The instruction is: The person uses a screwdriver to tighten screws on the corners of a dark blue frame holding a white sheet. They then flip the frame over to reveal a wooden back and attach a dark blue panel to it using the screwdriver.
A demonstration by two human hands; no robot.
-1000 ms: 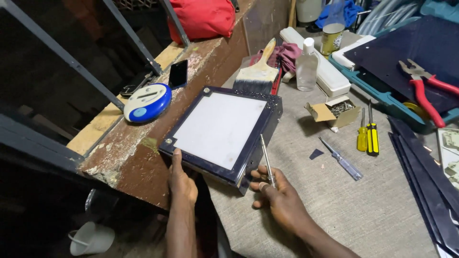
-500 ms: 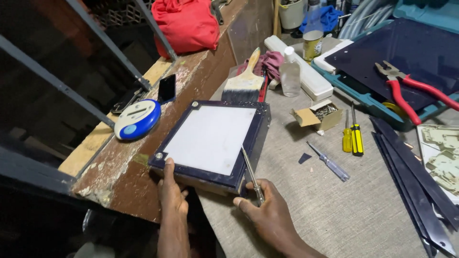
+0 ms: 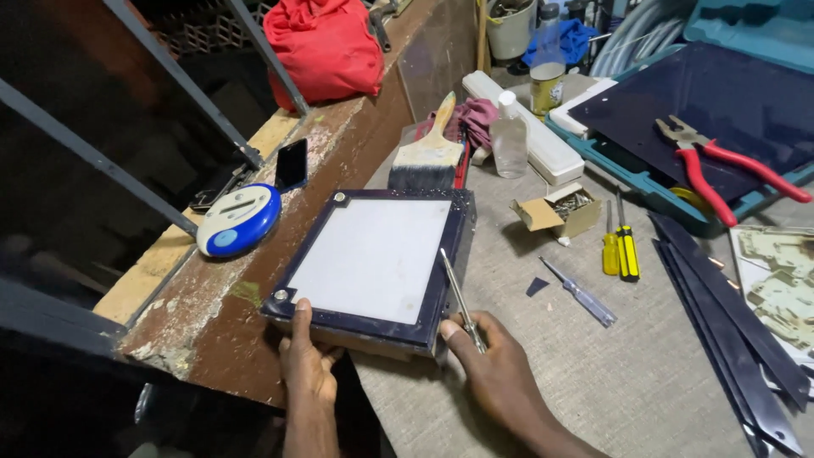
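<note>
Both hands nearer; grey worktop (image 3: pixel 593 373); paint-flecked wooden ledge (image 3: pixel 212 297)

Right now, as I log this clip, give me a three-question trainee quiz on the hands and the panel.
1. True or false: the left hand grips the near edge of the square dark-framed panel with a white face.
2. The right hand holds: A red pliers, B a thin metal tool, C a paintbrush.
3. Which tool lies just past the panel's far edge?

Key: 1 true. 2 B. 3 the wide wooden-handled paintbrush.
</note>
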